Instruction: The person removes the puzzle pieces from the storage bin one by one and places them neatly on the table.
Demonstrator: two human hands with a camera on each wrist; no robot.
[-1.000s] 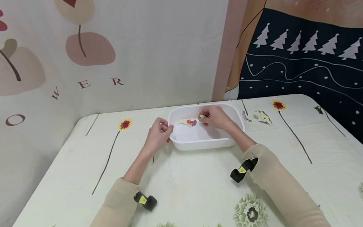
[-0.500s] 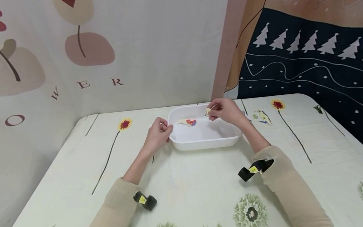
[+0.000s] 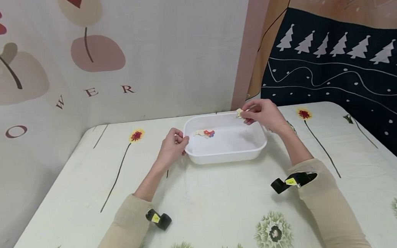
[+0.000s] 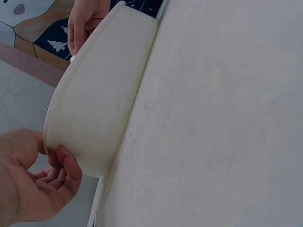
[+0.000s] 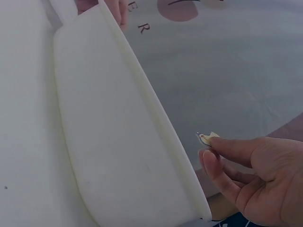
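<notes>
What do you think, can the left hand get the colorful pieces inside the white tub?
Probably yes: the pieces lie near the left hand, and nothing covers the tub. That hand grips its side, though, so it may need to let go first.

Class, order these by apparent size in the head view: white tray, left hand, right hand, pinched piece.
1. White tray
2. Left hand and right hand: too alike to rank
3. Pinched piece

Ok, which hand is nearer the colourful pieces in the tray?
Left. The left hand grips the tray by its left end, near the colourful pieces; the right hand is farther off, by the far right corner.
</notes>
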